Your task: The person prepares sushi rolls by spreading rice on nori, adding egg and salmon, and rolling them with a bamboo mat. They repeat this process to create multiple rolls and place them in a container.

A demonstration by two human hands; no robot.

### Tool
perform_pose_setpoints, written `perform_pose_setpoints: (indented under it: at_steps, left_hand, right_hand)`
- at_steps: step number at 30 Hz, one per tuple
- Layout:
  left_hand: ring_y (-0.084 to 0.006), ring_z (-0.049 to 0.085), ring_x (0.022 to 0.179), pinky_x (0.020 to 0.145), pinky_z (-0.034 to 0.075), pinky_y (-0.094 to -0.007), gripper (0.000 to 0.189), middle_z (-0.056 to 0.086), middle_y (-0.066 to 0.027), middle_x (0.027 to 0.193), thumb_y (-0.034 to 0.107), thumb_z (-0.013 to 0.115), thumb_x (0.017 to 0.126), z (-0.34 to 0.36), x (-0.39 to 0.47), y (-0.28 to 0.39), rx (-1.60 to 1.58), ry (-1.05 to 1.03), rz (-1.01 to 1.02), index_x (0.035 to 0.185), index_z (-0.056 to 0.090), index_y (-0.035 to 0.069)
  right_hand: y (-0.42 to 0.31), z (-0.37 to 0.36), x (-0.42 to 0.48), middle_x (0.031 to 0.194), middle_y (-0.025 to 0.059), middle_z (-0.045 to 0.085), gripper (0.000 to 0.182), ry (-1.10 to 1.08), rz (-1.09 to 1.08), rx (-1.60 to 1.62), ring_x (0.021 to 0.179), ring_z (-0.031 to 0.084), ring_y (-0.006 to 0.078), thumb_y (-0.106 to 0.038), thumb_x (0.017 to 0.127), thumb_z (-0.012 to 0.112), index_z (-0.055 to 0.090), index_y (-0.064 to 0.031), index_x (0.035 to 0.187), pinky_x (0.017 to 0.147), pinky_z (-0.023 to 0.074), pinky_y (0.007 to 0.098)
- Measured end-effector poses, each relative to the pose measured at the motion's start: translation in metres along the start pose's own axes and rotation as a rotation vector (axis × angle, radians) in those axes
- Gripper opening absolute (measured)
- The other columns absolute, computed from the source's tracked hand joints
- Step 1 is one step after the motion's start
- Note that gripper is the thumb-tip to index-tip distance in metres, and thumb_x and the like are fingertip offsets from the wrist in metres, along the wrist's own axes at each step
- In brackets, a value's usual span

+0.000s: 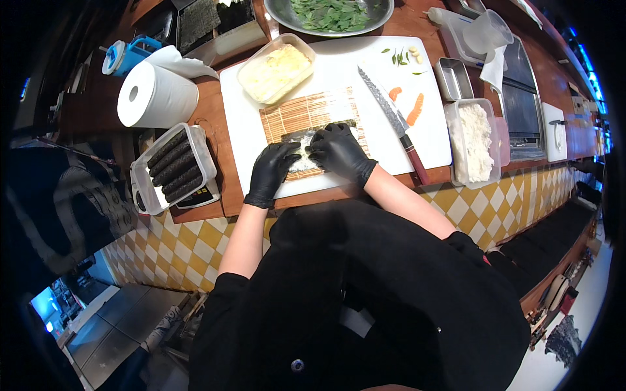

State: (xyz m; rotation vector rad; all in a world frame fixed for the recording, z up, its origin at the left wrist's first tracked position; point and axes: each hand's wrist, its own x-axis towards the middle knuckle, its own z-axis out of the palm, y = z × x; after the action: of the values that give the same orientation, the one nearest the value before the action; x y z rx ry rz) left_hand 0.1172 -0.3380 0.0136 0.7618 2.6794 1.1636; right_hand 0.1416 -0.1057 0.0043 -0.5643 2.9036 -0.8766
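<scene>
A bamboo rolling mat [293,115] lies on a white cutting board [239,159]. On the mat rests a dark nori sheet [292,138] with white rice [302,161] spread on part of it. My left hand [271,168], in a black glove, touches the sheet's left side with thumb and fingers apart. Across the right part of the sheet bends my right hand [340,151], also black-gloved, its fingers curled over the far edge. Its fingertips are partly hidden, so whether they pinch anything is unclear. The two thumbs point toward each other over the rice.
A knife [391,110] lies right of the mat, near orange pieces [415,110]. A tub of pale yellow shreds [278,71] stands behind. Dark rolls [175,163] fill a left-hand container; a rice tub [474,141] stands right. Paper roll [159,93] and bowl of leaves [330,17] sit farther back.
</scene>
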Motion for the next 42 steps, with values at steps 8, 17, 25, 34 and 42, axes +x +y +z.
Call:
perform_pose_setpoints:
  at_steps: [8,17,25,34,42]
  left_hand:
    - [-0.0297,0.072,0.108,0.094,0.057,-0.0370,0.044,0.072,-0.0138,0.122,0.010,0.085,0.086,-0.017,-0.013,-0.004,-0.190,-0.031,-0.154,0.128,0.071,0.007]
    - [-0.0296,0.073,0.096,0.083,0.058,-0.0364,0.028,0.075,-0.0108,0.109,0.007,0.081,0.088,0.004,-0.017,-0.002,-0.151,0.068,-0.100,0.116,0.078,0.009]
    - [-0.0321,0.068,0.089,0.081,0.056,-0.0427,0.021,0.074,-0.0120,0.095,0.011,0.080,0.088,-0.016,-0.006,-0.009,0.082,0.099,0.013,0.109,0.081,0.010]
    - [-0.0256,0.074,0.089,0.080,0.057,-0.0383,0.019,0.079,-0.0082,0.099,0.013,0.077,0.091,-0.053,0.069,0.018,0.013,0.149,-0.074,0.109,0.081,0.010]
    - [-0.0348,0.076,0.089,0.079,0.058,-0.0448,0.025,0.079,-0.0154,0.096,0.031,0.083,0.085,-0.078,0.168,-0.028,0.723,-0.112,-0.199,0.102,0.081,0.013]
  right_hand:
    - [-0.007,0.006,0.000,0.104,0.0047,0.071,0.018,0.070,-0.040,-0.043,0.105,0.063,0.0292,-0.027,0.087,0.075,0.082,-0.0209,0.101,0.099,0.0449,0.0476]
    - [-0.017,0.004,0.004,0.103,0.0042,0.071,0.016,0.046,-0.028,-0.152,0.103,0.064,0.0286,-0.029,0.090,0.073,0.082,-0.0201,0.100,0.099,0.0452,0.0469]
    - [-0.018,-0.013,-0.003,0.101,0.0055,0.075,0.018,0.236,-0.060,-0.010,0.101,0.065,0.0312,-0.014,0.088,0.076,0.081,-0.0164,0.105,0.099,0.0463,0.0446]
    - [-0.013,-0.040,-0.022,0.102,0.0108,0.077,0.030,0.349,0.110,0.118,0.103,0.067,0.0317,-0.007,0.092,0.073,0.080,-0.0148,0.119,0.100,0.0460,0.0447]
    - [-0.014,-0.041,-0.030,0.110,0.0126,0.076,0.028,0.325,0.200,0.211,0.110,0.066,0.0339,-0.008,0.092,0.069,0.079,-0.0109,0.118,0.102,0.0459,0.0462]
